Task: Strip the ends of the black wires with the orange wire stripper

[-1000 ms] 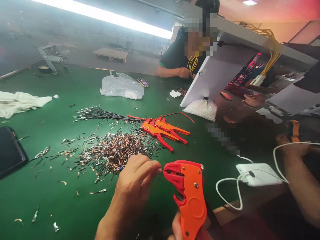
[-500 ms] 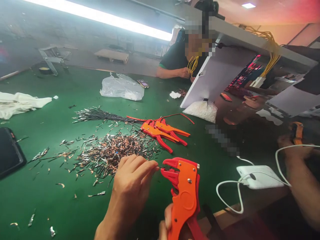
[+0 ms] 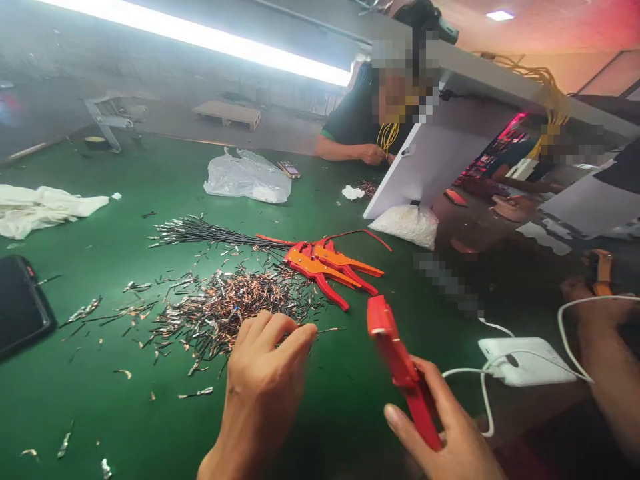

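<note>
My left hand (image 3: 273, 373) is closed in a pinch on a thin dark wire (image 3: 331, 329), whose bare, coppery end sticks out to the right. My right hand (image 3: 445, 427) holds a red wire stripper (image 3: 395, 353), turned edge-on with its head up and apart from the wire. The thumb of that hand stands away from the handle. Beyond my left hand lies a heap of short wire offcuts (image 3: 225, 303) with copper and metal bits. Behind the heap rests a bundle of black wires (image 3: 215, 231), and beside it two orange-and-red wire strippers (image 3: 320, 267).
A dark phone (image 3: 23, 307) lies at left below a white cloth (image 3: 45, 207). Farther back are a clear plastic bag (image 3: 247, 177) and a bag of white bits (image 3: 407, 225). A white power bank (image 3: 525, 361) with cables sits at right. Other people work across the table and at right.
The wire stripper has come off the wire, moved right and turned edge-on in my right hand. The wire's end now shows bare. My left hand keeps its pinch.
</note>
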The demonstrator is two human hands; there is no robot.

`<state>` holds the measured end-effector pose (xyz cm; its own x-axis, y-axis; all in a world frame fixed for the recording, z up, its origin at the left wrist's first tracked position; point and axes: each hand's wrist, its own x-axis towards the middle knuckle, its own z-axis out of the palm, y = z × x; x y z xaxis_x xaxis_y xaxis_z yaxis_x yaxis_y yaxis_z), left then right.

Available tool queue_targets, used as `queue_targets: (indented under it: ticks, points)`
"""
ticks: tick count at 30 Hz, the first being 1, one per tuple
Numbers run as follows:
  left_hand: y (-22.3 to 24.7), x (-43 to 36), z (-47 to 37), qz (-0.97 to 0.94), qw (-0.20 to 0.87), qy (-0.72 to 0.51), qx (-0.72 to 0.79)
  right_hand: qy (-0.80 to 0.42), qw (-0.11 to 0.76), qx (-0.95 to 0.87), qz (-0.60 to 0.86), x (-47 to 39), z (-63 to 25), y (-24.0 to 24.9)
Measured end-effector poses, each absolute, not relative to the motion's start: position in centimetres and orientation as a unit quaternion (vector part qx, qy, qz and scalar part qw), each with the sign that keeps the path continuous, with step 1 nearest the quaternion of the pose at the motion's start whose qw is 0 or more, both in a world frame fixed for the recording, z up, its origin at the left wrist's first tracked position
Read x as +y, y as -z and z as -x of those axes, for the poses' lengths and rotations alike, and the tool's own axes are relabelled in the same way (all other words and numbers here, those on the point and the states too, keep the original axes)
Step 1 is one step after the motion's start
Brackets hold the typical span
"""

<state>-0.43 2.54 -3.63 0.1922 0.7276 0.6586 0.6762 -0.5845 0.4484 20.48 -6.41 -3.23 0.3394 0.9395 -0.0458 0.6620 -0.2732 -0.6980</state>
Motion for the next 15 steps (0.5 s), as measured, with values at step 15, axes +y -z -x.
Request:
queue_targets:
  ticks: [15]
  points:
    - [4.9,2.2,-0.1,-0.809,0.068,-0.327,0.483,0.156,0.096,-0.735,0.654,-5.0,-19.7,9.6]
